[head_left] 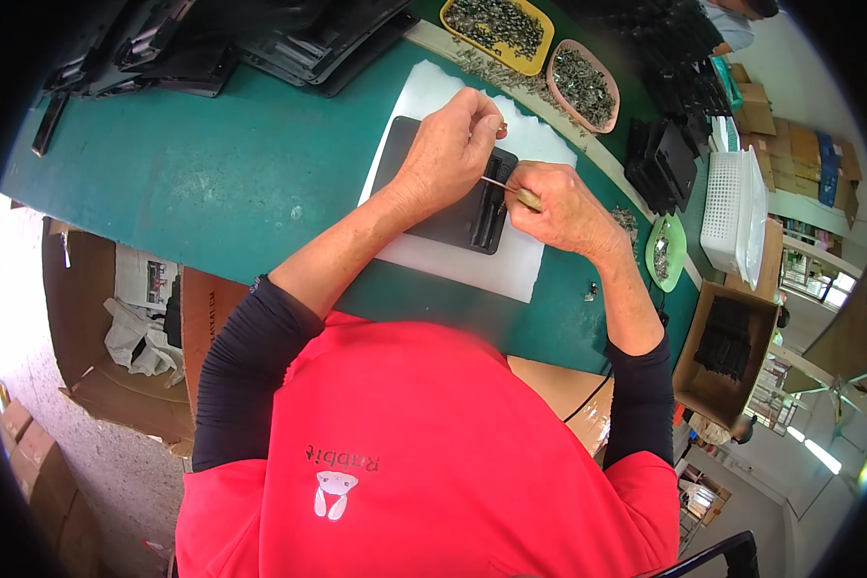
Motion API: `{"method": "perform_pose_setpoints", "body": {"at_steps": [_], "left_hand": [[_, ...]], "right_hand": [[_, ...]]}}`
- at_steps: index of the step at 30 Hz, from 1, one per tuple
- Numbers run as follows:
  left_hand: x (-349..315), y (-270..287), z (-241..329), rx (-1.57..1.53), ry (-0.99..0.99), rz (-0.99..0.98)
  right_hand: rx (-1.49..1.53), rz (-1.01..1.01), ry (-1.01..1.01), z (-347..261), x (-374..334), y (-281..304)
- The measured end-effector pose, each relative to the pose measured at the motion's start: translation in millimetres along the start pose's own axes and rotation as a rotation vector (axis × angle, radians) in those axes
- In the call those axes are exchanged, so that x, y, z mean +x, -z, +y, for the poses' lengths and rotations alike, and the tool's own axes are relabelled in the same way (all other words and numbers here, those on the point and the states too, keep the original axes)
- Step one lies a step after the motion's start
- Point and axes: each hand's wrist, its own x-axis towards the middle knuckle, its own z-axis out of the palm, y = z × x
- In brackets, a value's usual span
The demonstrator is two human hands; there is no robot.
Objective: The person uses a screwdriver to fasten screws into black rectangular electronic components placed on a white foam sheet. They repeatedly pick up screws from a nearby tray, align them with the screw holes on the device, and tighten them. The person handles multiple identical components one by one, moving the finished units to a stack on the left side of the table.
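A flat black panel (444,223) with a raised dark strip (488,217) along its right side lies on a white sheet (506,275). My left hand (450,144) is over the panel's upper part, thumb and forefinger pinched together; what they hold, if anything, is too small to make out. My right hand (565,209) grips a screwdriver (528,199) by its yellowish handle, at the panel's right edge. Its thin metal shaft points left across the strip, below my left hand; the tip is hard to see.
Small metal parts fill a yellow tray (547,48), a pink tray (556,81) and a green dish (677,252). Black panels (294,48) are stacked at the far left of the green table (212,173). A white basket (729,207) stands at right; open cardboard boxes flank the table.
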Motion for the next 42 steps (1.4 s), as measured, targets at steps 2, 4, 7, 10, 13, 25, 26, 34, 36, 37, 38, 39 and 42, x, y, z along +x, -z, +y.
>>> {"method": "perform_pose_setpoints", "body": {"at_steps": [2, 4, 7, 10, 13, 25, 26, 34, 36, 37, 38, 39, 42], "left_hand": [[0, 0, -1, -0.014, -0.003, 0.009], [1, 1, -2, -0.024, 0.002, 0.019], [1, 2, -1, -0.034, 0.019, 0.015], [1, 1, 1, -0.035, 0.027, 0.008], [0, 2, 0, -0.045, 0.016, 0.019], [0, 2, 1, -0.029, 0.021, 0.010], [0, 2, 1, -0.026, 0.023, 0.009], [1, 0, 0, -0.001, 0.012, 0.012], [1, 1, 0, 0.018, 0.012, 0.011], [2, 1, -1, 0.024, 0.027, 0.020], [4, 2, 0, 0.042, 0.021, 0.025], [3, 3, -1, 0.065, 0.021, 0.029], [8, 7, -4, 0.168, 0.005, -0.037]], "right_hand": [[-0.062, -0.035, 0.011, -1, 3, 1], [-0.116, -0.032, 0.041, -4, 6, -1], [-0.158, -0.037, 0.087, -2, 5, -4], [-0.185, -0.069, 0.104, -4, 6, -3], [-0.249, -0.132, 0.082, -10, 10, 1], [-0.155, -0.159, -0.018, -10, 14, 1], [-0.112, -0.144, -0.050, -9, 13, 1], [0.333, 0.033, -0.399, -1, -1, -17], [0.541, 0.083, -0.501, 3, -4, -22], [0.663, 0.101, -0.557, -1, -5, -23], [0.787, 0.118, -0.610, -5, -7, -26], [0.846, 0.189, -0.611, -9, -8, -33], [0.930, 0.339, -0.582, -8, -17, -50]]}}
